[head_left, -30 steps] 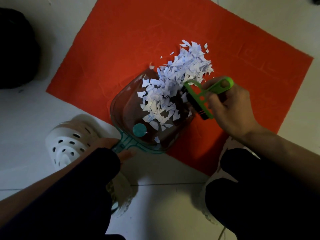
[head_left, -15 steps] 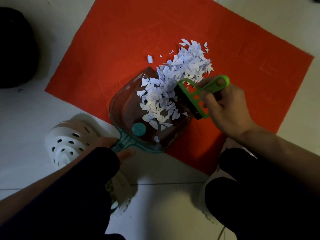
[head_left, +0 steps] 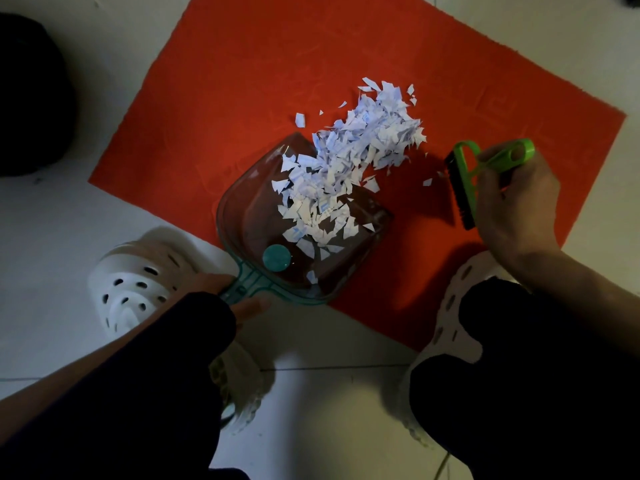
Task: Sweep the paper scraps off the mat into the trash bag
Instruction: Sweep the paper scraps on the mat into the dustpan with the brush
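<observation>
Right hand (head_left: pixel 512 206) grips brush (head_left: pixel 464 188); left hand (head_left: pixel 239 296) (mostly hidden) prob. holds dustpan (head_left: pixel 249 220).

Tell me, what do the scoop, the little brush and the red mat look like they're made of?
The scoop looks like clear, glossy plastic with a teal tint: the red mat shows through its pan. The brush seems to be bright green moulded plastic with dark bristles, whose material I cannot tell. The mat looks like matte felt or thin fabric, faintly creased, though that is uncertain.

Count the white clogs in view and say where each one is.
2. One clog is on the floor left of the dustpan; the other clog is at the mat's near edge, partly hidden by a knee.
</observation>
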A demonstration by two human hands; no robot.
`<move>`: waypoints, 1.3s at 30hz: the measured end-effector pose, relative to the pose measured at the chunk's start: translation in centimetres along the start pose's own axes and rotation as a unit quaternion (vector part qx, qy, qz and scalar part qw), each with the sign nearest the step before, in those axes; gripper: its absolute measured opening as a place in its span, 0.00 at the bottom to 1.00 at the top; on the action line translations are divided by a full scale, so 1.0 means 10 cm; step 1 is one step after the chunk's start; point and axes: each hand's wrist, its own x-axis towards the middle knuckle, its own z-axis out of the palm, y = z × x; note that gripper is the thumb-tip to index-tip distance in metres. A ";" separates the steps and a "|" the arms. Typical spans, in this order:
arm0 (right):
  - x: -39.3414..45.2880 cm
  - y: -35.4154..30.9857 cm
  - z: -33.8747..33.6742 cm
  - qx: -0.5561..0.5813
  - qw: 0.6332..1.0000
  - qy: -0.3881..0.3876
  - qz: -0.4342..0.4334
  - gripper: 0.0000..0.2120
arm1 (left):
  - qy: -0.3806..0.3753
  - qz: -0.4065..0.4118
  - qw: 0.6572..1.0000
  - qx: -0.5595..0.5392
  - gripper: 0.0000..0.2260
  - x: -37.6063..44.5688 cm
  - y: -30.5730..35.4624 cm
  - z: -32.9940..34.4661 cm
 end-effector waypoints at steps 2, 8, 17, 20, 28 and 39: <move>-0.03 -0.05 0.05 0.011 1.000 -0.016 -0.008 0.13 | -0.007 -0.004 1.000 0.005 0.15 0.01 -0.02 -0.02; -0.18 -0.31 0.20 0.108 0.989 -0.086 -0.052 0.10 | 0.005 -0.020 1.000 0.013 0.14 -0.01 0.01 -0.01; 0.11 0.04 0.04 0.018 1.000 0.000 0.003 0.12 | -0.004 -0.023 1.000 -0.006 0.13 -0.08 0.09 -0.01; 0.18 -0.01 0.11 0.001 1.000 -0.015 -0.002 0.11 | -0.001 -0.020 1.000 -0.010 0.14 -0.08 0.08 -0.02; -0.01 -0.27 0.19 0.094 0.990 -0.094 -0.053 0.11 | -0.001 -0.015 1.000 0.000 0.14 -0.09 0.10 -0.02; 0.04 -0.17 0.19 0.020 0.997 -0.048 -0.048 0.10 | 0.010 -0.017 1.000 -0.014 0.14 -0.10 0.12 -0.01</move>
